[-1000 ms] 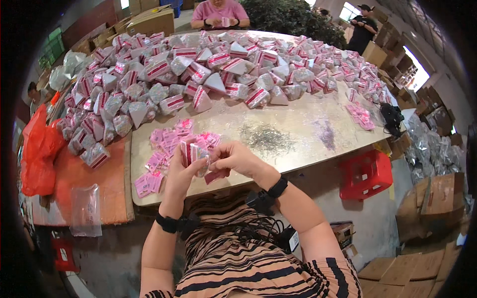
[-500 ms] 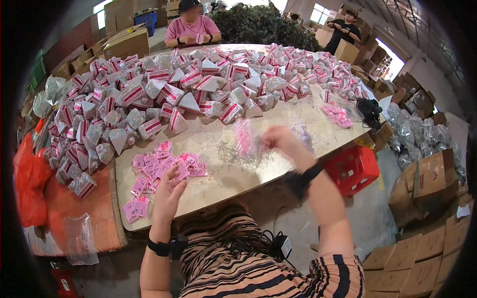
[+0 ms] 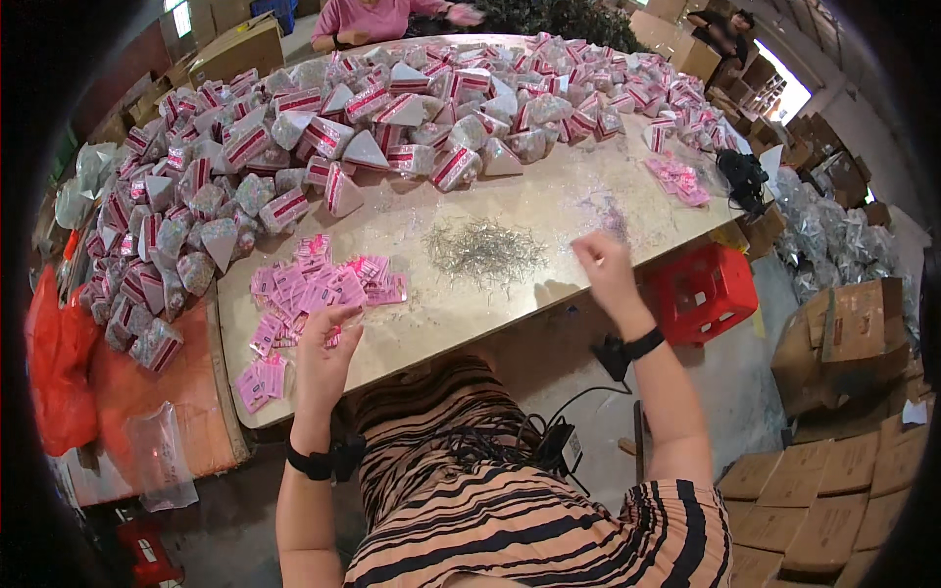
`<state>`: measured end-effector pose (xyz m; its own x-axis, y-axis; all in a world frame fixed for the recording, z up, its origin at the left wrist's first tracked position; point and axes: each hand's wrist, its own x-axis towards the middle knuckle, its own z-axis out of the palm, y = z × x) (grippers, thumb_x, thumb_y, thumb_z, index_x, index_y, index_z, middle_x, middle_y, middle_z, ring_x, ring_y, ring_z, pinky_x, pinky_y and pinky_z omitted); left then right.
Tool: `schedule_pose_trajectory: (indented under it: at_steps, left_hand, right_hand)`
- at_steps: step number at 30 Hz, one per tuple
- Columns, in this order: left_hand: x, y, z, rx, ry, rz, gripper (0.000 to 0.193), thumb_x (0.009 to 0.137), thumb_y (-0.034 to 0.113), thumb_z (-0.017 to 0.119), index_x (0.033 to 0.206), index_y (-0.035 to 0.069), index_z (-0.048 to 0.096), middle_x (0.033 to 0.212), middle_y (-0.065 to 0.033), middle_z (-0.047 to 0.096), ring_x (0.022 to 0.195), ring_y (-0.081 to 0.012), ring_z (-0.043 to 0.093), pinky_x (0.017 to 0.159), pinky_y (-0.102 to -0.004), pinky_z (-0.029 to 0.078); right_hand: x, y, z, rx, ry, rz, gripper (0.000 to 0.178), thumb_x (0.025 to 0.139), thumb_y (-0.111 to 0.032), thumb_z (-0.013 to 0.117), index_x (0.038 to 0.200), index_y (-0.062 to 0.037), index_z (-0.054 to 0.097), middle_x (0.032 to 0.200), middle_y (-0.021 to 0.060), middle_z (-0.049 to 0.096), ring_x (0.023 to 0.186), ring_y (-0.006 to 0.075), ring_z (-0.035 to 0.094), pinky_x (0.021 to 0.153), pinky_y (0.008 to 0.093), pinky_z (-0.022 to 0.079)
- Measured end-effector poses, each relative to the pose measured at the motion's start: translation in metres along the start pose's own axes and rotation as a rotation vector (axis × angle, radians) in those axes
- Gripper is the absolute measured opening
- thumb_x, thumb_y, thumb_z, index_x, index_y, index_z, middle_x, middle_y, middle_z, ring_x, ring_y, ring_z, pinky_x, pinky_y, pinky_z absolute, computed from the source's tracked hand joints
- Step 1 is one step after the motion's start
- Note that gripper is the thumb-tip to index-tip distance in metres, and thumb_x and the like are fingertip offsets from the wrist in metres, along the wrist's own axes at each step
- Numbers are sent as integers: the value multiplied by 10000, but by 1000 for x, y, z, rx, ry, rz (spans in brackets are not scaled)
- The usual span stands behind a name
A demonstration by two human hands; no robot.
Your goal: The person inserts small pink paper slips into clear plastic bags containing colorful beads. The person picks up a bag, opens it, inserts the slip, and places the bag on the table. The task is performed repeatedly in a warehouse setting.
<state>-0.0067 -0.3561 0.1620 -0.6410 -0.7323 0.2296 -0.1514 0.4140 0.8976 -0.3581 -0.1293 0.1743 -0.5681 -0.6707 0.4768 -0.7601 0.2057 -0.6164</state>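
Note:
My left hand (image 3: 325, 358) is held above the near edge of a loose heap of small pink printed cards (image 3: 312, 286). Its fingers curve with a gap between them and the thumb, and nothing shows in it. Right of that heap lies a tangled pile of thin silvery pins (image 3: 482, 251). To the right of the pins, over the table's near edge, is my right hand (image 3: 610, 279). Its fingertips are drawn together in a pinch; whatever is between them, if anything, is too small to make out. A patch of purplish glitter (image 3: 600, 214) lies just beyond it.
Wedge-shaped glittery packs with pink bands (image 3: 392, 113) cover the far and left parts of the table (image 3: 392, 230). More pink cards (image 3: 678, 180) lie far right, near a black object (image 3: 742, 181). A red plastic stool (image 3: 708, 294) stands below. Another person (image 3: 377, 20) is across the table.
My right hand has moved right, away from the pins. The blurred pink item that was over them no longer shows there. My left hand stays near the card heap. The view has tilted down.

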Motion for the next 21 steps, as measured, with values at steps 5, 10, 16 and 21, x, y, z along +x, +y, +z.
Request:
schedule_pose_trajectory:
  at_steps: [5, 10, 16, 21]
  left_hand:
    - [3, 3, 2, 40, -19, 1, 233, 850, 107, 655, 1066, 19, 650, 1089, -108, 622, 1038, -229, 573, 890, -324, 437]
    - [0, 2, 8, 64, -28, 45, 231, 846, 99, 659, 1055, 4, 645, 1095, -122, 625, 1025, -244, 574, 892, -331, 430]
    - [-1, -1, 11, 32, -10, 33, 209, 846, 109, 659, 1025, 1, 648, 1074, -120, 628, 1015, -242, 577, 876, -331, 430]
    - [0, 6, 13, 69, -1, 72, 194, 846, 103, 654, 1011, 1, 652, 1065, -125, 628, 1011, -254, 579, 874, -335, 435]
  right_hand:
    - [-54, -11, 38, -333, -72, -274, 298, 771, -173, 703, 1035, -48, 639, 1005, 105, 585, 938, 270, 558, 820, 396, 432]
    - [-59, -7, 44, -549, -154, -316, 551, 762, -363, 714, 1213, -82, 570, 1157, 89, 512, 1095, 271, 469, 931, 436, 349]
    - [-61, -27, 48, -511, -169, -432, 625, 746, -408, 709, 1275, -119, 543, 1196, 106, 498, 1157, 267, 454, 974, 436, 334]
    - [-61, -35, 67, -490, -248, -531, 606, 729, -365, 719, 1268, -143, 554, 1208, 90, 500, 1166, 254, 455, 991, 433, 329]
